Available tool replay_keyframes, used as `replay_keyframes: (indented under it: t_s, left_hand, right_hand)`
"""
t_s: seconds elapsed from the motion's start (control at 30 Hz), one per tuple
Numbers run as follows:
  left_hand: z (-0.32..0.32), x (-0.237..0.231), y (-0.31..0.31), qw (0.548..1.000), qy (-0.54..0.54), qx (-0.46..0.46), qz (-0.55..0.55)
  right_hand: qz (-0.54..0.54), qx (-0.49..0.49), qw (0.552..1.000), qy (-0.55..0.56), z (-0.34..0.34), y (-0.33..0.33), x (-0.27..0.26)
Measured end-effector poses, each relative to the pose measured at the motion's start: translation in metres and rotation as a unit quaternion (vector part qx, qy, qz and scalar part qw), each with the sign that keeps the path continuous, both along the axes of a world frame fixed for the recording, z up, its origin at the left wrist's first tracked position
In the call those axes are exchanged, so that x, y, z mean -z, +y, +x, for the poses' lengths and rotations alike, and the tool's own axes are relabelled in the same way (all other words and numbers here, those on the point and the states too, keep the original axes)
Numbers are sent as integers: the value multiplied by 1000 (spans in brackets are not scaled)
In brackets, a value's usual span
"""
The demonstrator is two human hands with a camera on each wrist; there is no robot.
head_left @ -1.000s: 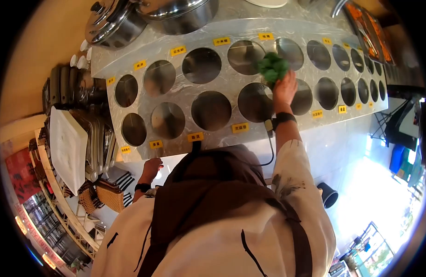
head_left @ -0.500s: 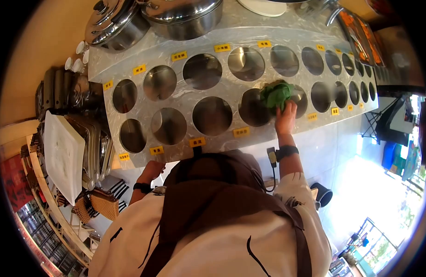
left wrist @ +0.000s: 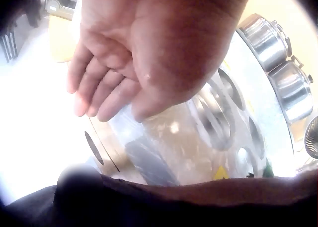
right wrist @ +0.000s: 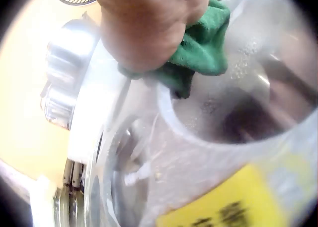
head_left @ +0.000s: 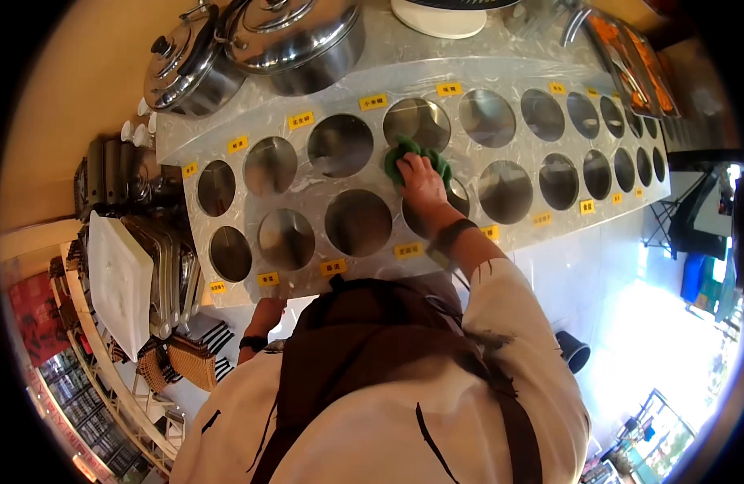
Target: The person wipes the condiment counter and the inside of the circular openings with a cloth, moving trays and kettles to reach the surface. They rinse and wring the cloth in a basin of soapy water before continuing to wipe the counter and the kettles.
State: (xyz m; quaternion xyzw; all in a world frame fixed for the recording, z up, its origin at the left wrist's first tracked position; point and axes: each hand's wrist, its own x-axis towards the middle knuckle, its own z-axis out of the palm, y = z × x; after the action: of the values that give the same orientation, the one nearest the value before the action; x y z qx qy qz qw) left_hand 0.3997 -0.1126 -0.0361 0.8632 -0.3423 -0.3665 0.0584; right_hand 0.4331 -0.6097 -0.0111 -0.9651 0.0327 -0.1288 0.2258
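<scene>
My right hand (head_left: 424,187) grips a bunched green cloth (head_left: 397,165) on the marbled counter panel (head_left: 304,184). Cloth and fingers lie between the two rows of round openings, overlapping the edges of an upper and a lower one. In the right wrist view, the green cloth (right wrist: 206,46) bunches out beside the hand at the rim of a steel-lined opening (right wrist: 238,113), with drops of moisture on its wall. My left hand (head_left: 265,317) hangs by the counter's front edge. The left wrist view shows that hand (left wrist: 134,53) palm visible, fingers loosely bent, holding nothing.
Two lidded steel pots (head_left: 295,48) stand behind the panel at the left. Yellow labels (head_left: 300,120) line both rows. White trays (head_left: 118,282) stack at the left, and a tray of orange food (head_left: 622,56) sits back right.
My right hand first came nearer the front edge with the green cloth, then went left and slightly back along the panel. The left hand stays near the front edge.
</scene>
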Motion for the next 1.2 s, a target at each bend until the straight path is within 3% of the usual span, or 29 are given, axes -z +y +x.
replay_keyframes:
  t_s: [0.03, 0.1, 0.13, 0.23, 0.27, 0.37, 0.43, 0.53, 0.6, 0.63, 0.67, 0.73, 0.8, 0.87, 0.97, 1.2]
  left_hand:
    - [-4, -6, -10, 1000, -14, 4, 16]
    - [-13, -6, -30, 998, -17, -39, 36]
    - [-19, -5, -39, 995, -18, -78, 56]
    - [-43, 8, -57, 993, -75, -89, -28]
    - [-54, 10, -70, 971, 14, -234, -45]
    - [-74, -11, -106, 963, 31, -242, -116]
    - [-84, -26, -120, 968, 39, -237, -67]
    - [-93, -58, -135, 908, 98, -402, -62]
    - [-101, -63, -143, 801, 134, -581, -47]
    - [-103, -62, -147, 784, 138, -605, -28]
    - [-103, -62, -149, 782, 140, -607, -24]
    - [-97, -56, -156, 867, 129, -480, -25]
    - [-83, -63, -190, 828, 148, -540, -26]
    - [-70, -65, -207, 856, 140, -497, -27]
    - [-58, -73, -228, 847, 121, -515, -54]
    - [-54, -83, -241, 846, 125, -518, -27]
  right_hand:
    - [2, -3, 1000, -3, -3, -7, 2]
    - [71, -185, 980, 5, -2, -26, -1]
    - [72, -195, 978, 1, 3, -33, -8]
    - [129, -163, 972, -114, 43, -36, -35]
    - [137, -166, 969, -117, 61, -35, -40]
    - [51, -176, 955, -231, 123, -40, -46]
    - [-115, -240, 926, -267, 151, -46, -18]
    - [-125, -291, 912, -260, 163, -70, 8]
    - [-159, -298, 910, -242, 159, -96, 13]
    - [-150, -287, 925, -201, 155, -111, 16]
    - [-141, -273, 938, -160, 148, -127, 18]
    - [-152, -277, 940, -128, 132, -168, -1]
    - [-232, -286, 925, -98, 119, -209, -4]
    - [-223, -271, 933, -74, 104, -244, -10]
    - [-172, -243, 954, -30, 78, -307, -11]
    - [-231, -100, 968, -13, 31, -413, 5]
